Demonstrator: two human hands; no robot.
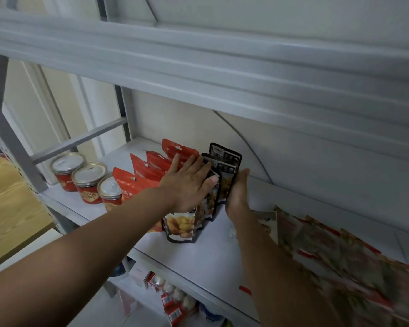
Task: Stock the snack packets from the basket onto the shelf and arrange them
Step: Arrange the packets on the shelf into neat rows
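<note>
Shelf (198,258): black packets (183,226) stood upright in a row near the front edge, pressed between both hands. Left hand (189,182) lay flat with straight fingers on the row's left side. Right hand (237,193) was open, its palm against the right side. Red packets (149,167) stood just behind-left, jars (87,182) beyond.

place: shop stockroom | landmark: grey metal shelf (198,251) | on its left end: matching red-label jars (87,178) | beside them: red snack packets (149,171) in file | tier below: packaged goods (172,293)
</note>
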